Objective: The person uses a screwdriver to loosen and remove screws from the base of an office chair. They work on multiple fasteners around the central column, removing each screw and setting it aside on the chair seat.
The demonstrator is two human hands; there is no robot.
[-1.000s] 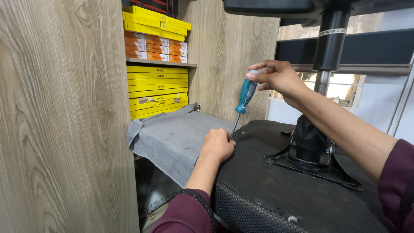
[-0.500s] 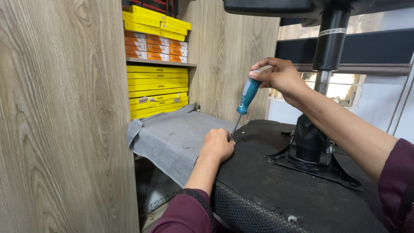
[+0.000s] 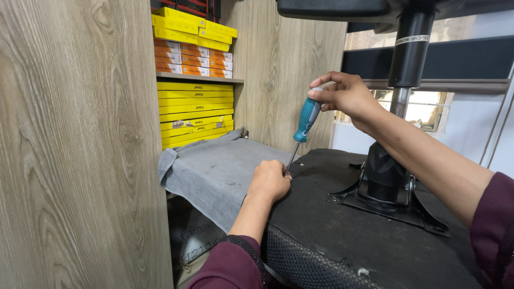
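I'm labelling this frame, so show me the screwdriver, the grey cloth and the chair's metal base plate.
screwdriver (image 3: 306, 121): head view, on the teal handle below the right hand.
grey cloth (image 3: 214, 171): head view, on its flat middle.
metal base plate (image 3: 396, 207): head view, on the black plate's front edge.

My teal-handled screwdriver (image 3: 307, 119), grey cloth (image 3: 214, 171), black mesh-edged seat (image 3: 342, 235), yellow and orange boxes (image 3: 195, 107), my maroon sleeves (image 3: 230, 267), pale woodgrain panel (image 3: 80, 150).

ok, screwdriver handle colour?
Teal, on the screwdriver in the right hand; head view.
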